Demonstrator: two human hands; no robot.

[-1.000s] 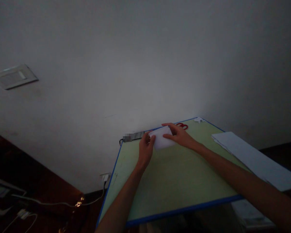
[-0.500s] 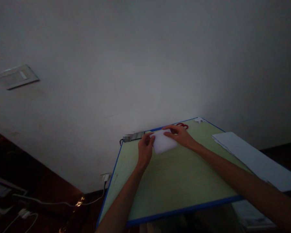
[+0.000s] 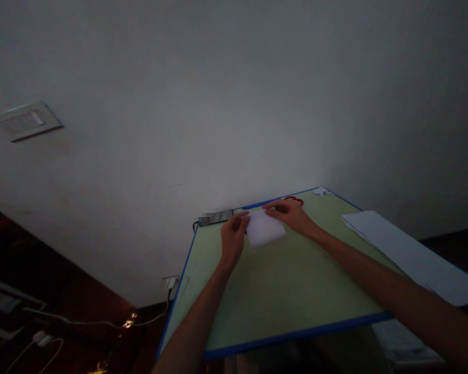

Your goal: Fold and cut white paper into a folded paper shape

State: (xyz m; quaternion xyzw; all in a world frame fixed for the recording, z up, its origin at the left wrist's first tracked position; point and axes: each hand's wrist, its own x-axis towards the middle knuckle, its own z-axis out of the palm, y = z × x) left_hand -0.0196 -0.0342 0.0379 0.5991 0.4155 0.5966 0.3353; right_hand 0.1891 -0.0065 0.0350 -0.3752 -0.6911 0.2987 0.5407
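paper: a small white folded sheet (image 3: 264, 229) lies flat on the green tabletop (image 3: 281, 296), near its far edge.
left hand: the left hand (image 3: 232, 240) has its fingertips pinched on the sheet's left edge.
right hand: the right hand (image 3: 292, 216) is spread flat, pressing the far right corner.
handling: looks light, thin and limp; likely creases easily and slides on the smooth top; best held at edges and corners.
nearby: red scissors (image 3: 295, 199) just beyond the right hand; a white paper stack (image 3: 405, 254) well apart at the right.

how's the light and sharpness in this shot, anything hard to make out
Head view: dim and underexposed, corners darkest; the white paper is the brightest thing, the left hand and right hand on it soft-edged; the red scissors behind are mostly hidden; the table looks skewed.
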